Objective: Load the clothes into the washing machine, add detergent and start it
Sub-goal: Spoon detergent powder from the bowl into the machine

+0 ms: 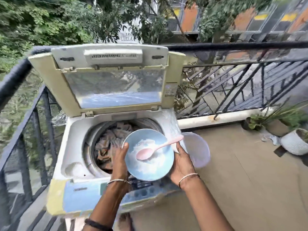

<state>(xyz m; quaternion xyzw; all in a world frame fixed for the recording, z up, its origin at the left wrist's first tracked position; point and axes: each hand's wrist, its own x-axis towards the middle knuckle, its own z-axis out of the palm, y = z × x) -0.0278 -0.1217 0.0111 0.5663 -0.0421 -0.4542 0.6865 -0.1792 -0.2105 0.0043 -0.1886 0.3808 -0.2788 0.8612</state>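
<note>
Head view: clothes (106, 144) half behind bowl (146, 174)

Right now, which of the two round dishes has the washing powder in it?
The blue bowl over the drum: white powder and a pink spoon lie in it. The pale translucent dish at the right hand shows none.
</note>
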